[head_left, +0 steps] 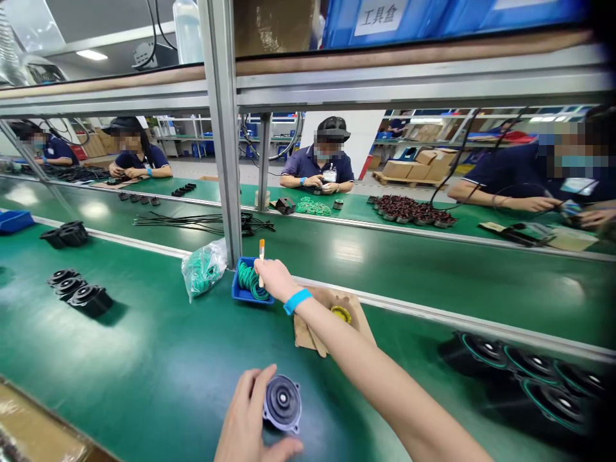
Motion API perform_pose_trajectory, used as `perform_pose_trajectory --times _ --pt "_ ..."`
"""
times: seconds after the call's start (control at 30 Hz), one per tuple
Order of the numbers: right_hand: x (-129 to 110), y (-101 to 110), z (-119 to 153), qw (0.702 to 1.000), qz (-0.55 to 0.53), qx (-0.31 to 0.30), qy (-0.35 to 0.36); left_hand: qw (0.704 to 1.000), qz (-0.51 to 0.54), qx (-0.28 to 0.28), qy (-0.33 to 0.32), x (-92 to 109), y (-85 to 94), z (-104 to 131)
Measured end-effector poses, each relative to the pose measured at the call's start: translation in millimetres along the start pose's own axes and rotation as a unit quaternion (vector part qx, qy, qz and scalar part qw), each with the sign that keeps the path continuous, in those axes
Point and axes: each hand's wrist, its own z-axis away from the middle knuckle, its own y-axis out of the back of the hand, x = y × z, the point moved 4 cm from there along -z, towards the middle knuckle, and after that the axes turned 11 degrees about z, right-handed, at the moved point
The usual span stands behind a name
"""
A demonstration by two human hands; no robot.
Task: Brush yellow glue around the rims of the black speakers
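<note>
My right hand (275,280) grips a slim brush-like stick (262,251) with an orange upper end, held upright. That hand reaches over the right side of a blue bin (250,299), which holds green rubber rings (251,277); its fingertips are partly hidden, so I cannot tell whether they also touch a ring. Low in the view, my left hand (248,417) curves around the left side of a round black housing (283,403) with a pale centre. Its index finger lies along the housing's edge, and the thumb stands apart below it.
A clear bag of green rings (205,268) lies left of the bin. Brown cardboard (308,330) with a yellow ring (341,314) is under my right forearm. Black housings stand left (89,299) and right (548,398). A metal post (224,141) rises behind the bin; co-workers sit opposite.
</note>
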Motion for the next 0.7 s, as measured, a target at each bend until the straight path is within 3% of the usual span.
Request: perform_pose_trajectory --times 0.1,0.2,0.4,0.57,0.7 --pt "-2 -11 -14 1.0 0.011 -0.025 -0.002 0.999 0.018 -0.032 -0.019 -8 5.7 3" --pt "1 -12 -12 1.0 0.003 -0.024 0.003 0.996 0.04 -0.072 -0.024 0 19.5 -1" --pt "19 15 10 0.997 -0.063 0.032 -0.034 0.997 0.047 -0.042 -0.053 21 30.6 -9" --pt "22 52 70 0.986 -0.158 0.035 -0.035 0.998 0.046 -0.031 -0.02 19 27.6 -8" --pt "-4 60 133 0.968 -0.245 -0.058 0.02 0.997 0.065 -0.018 -0.024 21 27.6 -9"
